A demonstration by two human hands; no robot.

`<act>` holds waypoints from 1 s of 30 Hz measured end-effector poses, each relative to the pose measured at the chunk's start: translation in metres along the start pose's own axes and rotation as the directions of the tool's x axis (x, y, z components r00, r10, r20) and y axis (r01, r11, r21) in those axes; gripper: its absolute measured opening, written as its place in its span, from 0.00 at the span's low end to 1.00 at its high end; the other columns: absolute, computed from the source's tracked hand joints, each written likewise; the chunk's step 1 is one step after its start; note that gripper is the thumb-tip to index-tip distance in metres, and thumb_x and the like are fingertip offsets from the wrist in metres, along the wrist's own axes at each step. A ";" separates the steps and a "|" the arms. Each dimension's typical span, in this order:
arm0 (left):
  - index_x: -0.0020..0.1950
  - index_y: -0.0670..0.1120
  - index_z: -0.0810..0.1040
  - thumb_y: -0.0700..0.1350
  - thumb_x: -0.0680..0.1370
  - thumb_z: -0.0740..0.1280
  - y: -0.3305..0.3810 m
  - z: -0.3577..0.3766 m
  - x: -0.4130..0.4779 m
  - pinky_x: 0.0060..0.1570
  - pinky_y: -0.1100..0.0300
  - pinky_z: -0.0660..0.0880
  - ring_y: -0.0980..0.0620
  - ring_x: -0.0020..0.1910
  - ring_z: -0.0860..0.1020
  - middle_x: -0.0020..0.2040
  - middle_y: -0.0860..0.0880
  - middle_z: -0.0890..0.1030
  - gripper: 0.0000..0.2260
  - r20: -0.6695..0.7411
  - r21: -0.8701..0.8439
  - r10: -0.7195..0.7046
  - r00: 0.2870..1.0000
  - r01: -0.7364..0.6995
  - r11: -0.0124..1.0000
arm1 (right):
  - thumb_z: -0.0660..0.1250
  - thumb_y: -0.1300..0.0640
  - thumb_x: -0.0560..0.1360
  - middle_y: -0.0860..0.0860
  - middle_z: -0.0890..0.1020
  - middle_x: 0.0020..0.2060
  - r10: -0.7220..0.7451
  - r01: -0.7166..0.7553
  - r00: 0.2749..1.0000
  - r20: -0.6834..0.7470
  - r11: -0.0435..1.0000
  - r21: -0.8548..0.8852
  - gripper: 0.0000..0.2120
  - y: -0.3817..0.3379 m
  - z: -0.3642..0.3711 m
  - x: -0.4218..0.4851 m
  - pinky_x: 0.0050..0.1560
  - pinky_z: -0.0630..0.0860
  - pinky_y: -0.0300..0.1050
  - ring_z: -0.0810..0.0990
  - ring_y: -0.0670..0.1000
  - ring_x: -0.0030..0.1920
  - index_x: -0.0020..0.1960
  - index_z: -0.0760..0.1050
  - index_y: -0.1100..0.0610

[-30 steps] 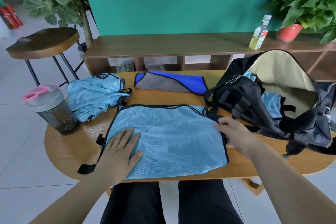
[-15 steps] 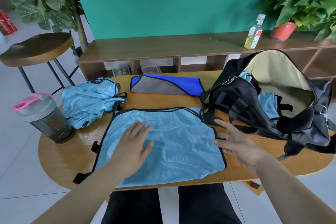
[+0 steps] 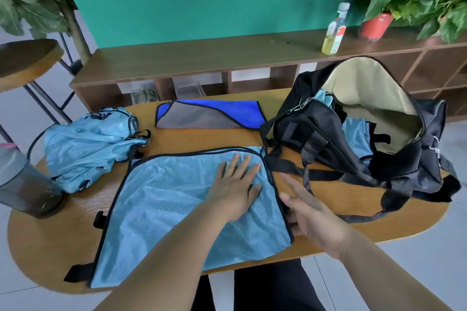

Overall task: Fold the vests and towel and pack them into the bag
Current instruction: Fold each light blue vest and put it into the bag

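A light blue mesh vest (image 3: 161, 212) with black trim lies flat on the wooden table (image 3: 50, 242) in front of me. My left hand (image 3: 235, 187) presses flat on its right part, fingers straight. My right hand (image 3: 308, 207) rests with straight fingers at the vest's right edge, touching the black trim. A crumpled light blue vest (image 3: 86, 144) sits at the back left. A folded blue and grey towel (image 3: 209, 115) lies at the back middle. The black bag (image 3: 366, 139) stands open at the right with light blue fabric (image 3: 356, 134) inside.
A dark shaker bottle (image 3: 22, 184) stands at the table's left edge. Behind the table runs a low wooden shelf (image 3: 202, 58) with an oil bottle (image 3: 334, 30) and a potted plant (image 3: 376, 25). A stool (image 3: 25, 60) is at the far left. The bag's straps (image 3: 328, 174) trail across the table.
My left hand slid across the flat vest from its left part to its right part. My right hand shifted slightly down along the vest's right edge.
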State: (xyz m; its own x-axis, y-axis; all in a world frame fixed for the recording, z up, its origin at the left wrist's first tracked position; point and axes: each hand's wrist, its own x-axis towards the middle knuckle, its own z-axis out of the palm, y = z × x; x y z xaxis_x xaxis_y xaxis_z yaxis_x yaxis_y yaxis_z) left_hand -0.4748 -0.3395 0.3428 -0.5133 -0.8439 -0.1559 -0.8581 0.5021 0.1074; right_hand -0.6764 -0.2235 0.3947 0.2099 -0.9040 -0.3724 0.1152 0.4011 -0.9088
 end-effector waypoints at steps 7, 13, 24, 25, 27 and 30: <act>0.85 0.58 0.36 0.70 0.83 0.38 0.002 0.002 0.000 0.82 0.43 0.37 0.46 0.82 0.28 0.83 0.51 0.29 0.33 -0.047 -0.001 -0.047 0.998 0.047 0.999 | 0.77 0.40 0.75 0.50 0.86 0.58 -0.069 0.062 0.998 -0.008 0.939 -0.338 0.44 0.005 -0.019 -0.019 0.48 0.77 0.55 0.83 0.55 0.46 0.78 0.51 0.25; 0.84 0.51 0.58 0.64 0.86 0.43 0.002 0.005 -0.010 0.82 0.42 0.51 0.44 0.85 0.47 0.85 0.47 0.53 0.30 -0.275 -0.052 -0.003 0.962 -0.011 0.999 | 0.77 0.47 0.77 0.44 0.87 0.51 -0.070 0.099 0.995 0.073 0.826 -0.555 0.42 0.003 -0.016 -0.035 0.58 0.77 0.44 0.85 0.46 0.54 0.79 0.53 0.26; 0.82 0.50 0.65 0.59 0.87 0.44 0.002 0.008 -0.013 0.82 0.46 0.54 0.49 0.83 0.56 0.83 0.50 0.63 0.27 -0.289 -0.058 0.035 0.957 -0.054 0.997 | 0.82 0.48 0.71 0.43 0.78 0.47 -0.258 0.199 0.965 0.033 0.647 -0.736 0.37 0.016 -0.029 -0.045 0.61 0.68 0.30 0.79 0.47 0.55 0.71 0.68 0.26; 0.84 0.52 0.59 0.60 0.86 0.41 0.003 0.007 -0.012 0.83 0.46 0.49 0.50 0.85 0.50 0.85 0.51 0.57 0.28 -0.241 -0.051 0.034 0.970 -0.047 0.998 | 0.82 0.49 0.71 0.44 0.78 0.45 -0.295 0.217 0.955 0.022 0.646 -0.732 0.35 0.017 -0.031 -0.045 0.60 0.69 0.31 0.79 0.48 0.55 0.69 0.70 0.26; 0.86 0.55 0.49 0.63 0.86 0.38 0.001 0.007 -0.009 0.83 0.46 0.43 0.50 0.85 0.39 0.87 0.52 0.46 0.29 -0.158 -0.031 0.033 0.987 -0.039 0.999 | 0.82 0.50 0.71 0.47 0.78 0.42 -0.335 0.216 0.942 -0.020 0.653 -0.726 0.31 0.018 -0.034 -0.047 0.61 0.71 0.34 0.81 0.48 0.53 0.66 0.73 0.29; 0.86 0.56 0.41 0.67 0.84 0.35 0.000 0.007 -0.005 0.83 0.45 0.39 0.49 0.83 0.32 0.86 0.53 0.39 0.31 -0.102 0.016 0.033 0.994 -0.031 0.999 | 0.83 0.49 0.70 0.42 0.81 0.46 -0.323 0.173 0.945 -0.058 0.641 -0.748 0.29 0.017 -0.036 -0.046 0.52 0.76 0.39 0.79 0.47 0.48 0.65 0.75 0.32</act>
State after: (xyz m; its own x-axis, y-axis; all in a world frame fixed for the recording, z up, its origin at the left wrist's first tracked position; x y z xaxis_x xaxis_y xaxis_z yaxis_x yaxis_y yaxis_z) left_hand -0.4721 -0.3336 0.3368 -0.5371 -0.8420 -0.0509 -0.8418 0.5311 0.0961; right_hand -0.7189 -0.1805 0.3899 0.1048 -0.9921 -0.0689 -0.6157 -0.0103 -0.7879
